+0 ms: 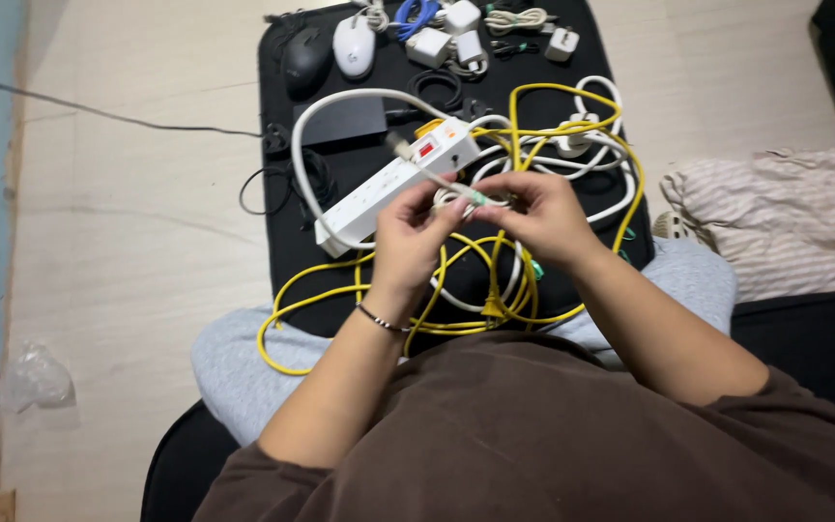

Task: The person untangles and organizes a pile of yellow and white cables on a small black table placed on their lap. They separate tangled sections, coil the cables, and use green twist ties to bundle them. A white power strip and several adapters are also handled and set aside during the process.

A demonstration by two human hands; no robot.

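Note:
My left hand [410,232] and my right hand [543,217] meet over a black mat [287,261], both pinching a small coiled pale cable [458,196] with a greenish tie. A thin grey lead runs from it up to a plug end [400,147]. Right behind my fingers lies a white power strip [388,184] with a red switch. A long yellow cable [572,130] loops around and under my hands and over my knees. A white cable [596,145] is tangled with it.
At the mat's far end sit a black mouse [305,60], a white mouse [354,45], white chargers [429,45], a blue cable [416,14] and a black box [344,118]. A striped cloth [785,208] lies to the right, a crumpled plastic bag [33,379] on the floor left.

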